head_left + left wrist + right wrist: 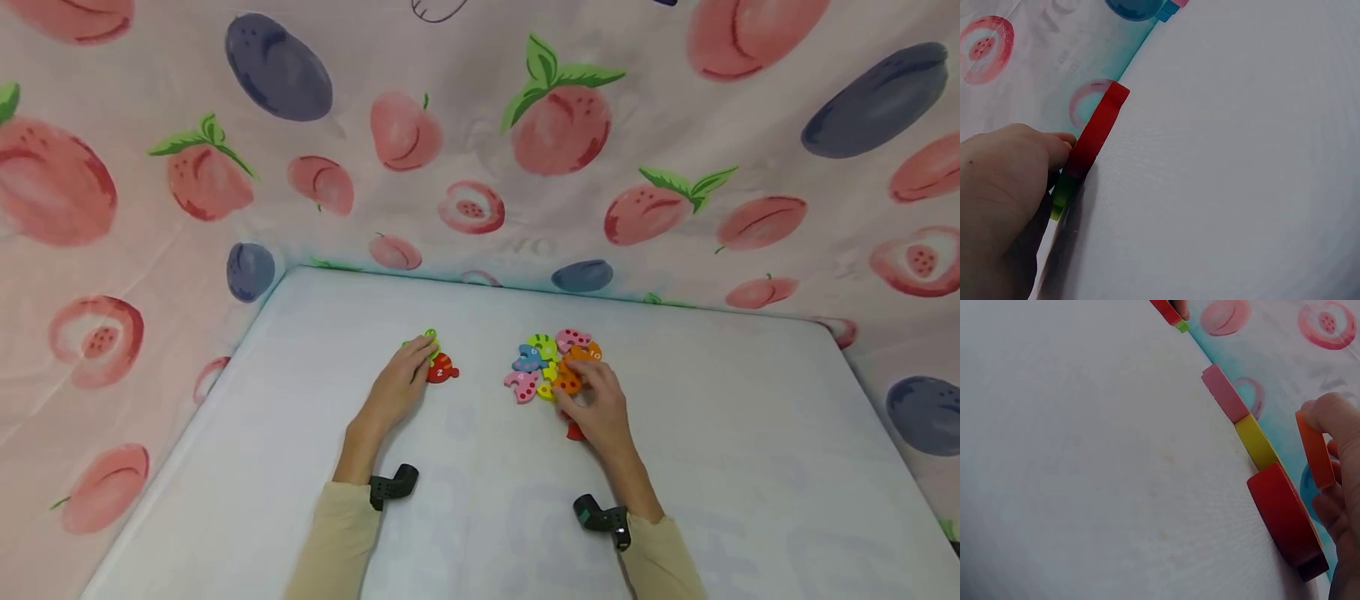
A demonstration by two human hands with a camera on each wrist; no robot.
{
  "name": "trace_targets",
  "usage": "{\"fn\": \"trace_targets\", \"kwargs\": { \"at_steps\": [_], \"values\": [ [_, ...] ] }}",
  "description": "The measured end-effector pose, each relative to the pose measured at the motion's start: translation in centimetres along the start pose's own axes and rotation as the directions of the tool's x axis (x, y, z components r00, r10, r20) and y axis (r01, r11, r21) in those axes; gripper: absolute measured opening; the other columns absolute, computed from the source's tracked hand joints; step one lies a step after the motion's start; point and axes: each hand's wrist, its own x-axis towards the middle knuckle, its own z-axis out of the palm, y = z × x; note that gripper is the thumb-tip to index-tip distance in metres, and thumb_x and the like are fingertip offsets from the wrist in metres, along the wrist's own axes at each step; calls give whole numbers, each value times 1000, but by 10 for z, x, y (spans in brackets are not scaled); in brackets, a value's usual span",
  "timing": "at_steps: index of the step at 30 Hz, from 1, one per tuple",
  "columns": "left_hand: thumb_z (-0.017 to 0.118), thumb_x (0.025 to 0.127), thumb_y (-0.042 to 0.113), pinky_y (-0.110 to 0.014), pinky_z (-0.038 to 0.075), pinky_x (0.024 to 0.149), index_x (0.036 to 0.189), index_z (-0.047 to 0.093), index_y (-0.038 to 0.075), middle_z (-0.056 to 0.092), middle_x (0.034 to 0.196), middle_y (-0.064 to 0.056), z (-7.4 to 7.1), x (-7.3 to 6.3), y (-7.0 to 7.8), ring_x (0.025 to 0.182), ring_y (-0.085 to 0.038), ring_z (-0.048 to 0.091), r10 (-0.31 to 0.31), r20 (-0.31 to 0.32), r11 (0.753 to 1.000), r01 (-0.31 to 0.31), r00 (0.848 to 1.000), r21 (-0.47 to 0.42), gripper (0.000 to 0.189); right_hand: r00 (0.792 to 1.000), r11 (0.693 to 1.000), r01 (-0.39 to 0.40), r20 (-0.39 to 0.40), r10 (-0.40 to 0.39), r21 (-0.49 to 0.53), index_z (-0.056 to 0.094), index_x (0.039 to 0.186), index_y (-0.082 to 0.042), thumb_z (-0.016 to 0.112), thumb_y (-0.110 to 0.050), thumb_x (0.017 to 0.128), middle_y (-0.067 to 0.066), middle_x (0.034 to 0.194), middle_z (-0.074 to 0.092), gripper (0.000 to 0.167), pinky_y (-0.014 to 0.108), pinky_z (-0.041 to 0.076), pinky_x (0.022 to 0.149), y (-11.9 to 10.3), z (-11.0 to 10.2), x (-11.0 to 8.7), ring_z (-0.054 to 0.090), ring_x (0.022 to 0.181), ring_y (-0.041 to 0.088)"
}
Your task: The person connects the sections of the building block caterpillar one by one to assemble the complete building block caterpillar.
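Note:
My left hand (397, 383) lies at a bright green puzzle piece (431, 335), its fingers resting on it and partly covering it. Touching that piece is a red striped puzzle piece (442, 369) marked 2; its edge (1099, 128) also shows in the left wrist view. On the right, my right hand (603, 408) pinches an orange spotted puzzle piece (1316, 450) between thumb and fingers. In the right wrist view this piece is tilted and raised above its neighbours. Below my right hand, a red piece (575, 432) is mostly covered.
Beside my right hand lies a cluster of flat coloured pieces: pink ones (522, 385), a blue one (529, 358), a yellow-green one (543, 344) and several others. The white table (480, 517) meets a fruit-print cloth (465, 133) at its back and left edges.

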Motion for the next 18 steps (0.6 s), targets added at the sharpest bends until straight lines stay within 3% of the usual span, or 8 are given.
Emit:
{"fn": "trace_targets", "kwargs": {
  "at_steps": [11,18],
  "values": [
    [47,102,17,-42,26,121,142,49,11,38,156,-2,-1,2,1,147,-23,31,-30,21,999,31,999,-14,41,1000,999,22,-4,-21,34,66,118,-6,80,-14,79,11,116,60,43,-3,36,88,1,2,0,61,100,23],
    [47,102,18,-42,27,120,142,50,11,39,155,-2,-1,1,1,147,-23,32,-38,19,999,38,999,-20,41,1000,999,-6,1,6,54,66,118,-7,80,-15,80,9,117,61,41,-3,38,86,1,3,0,63,100,23]
  ]
}}
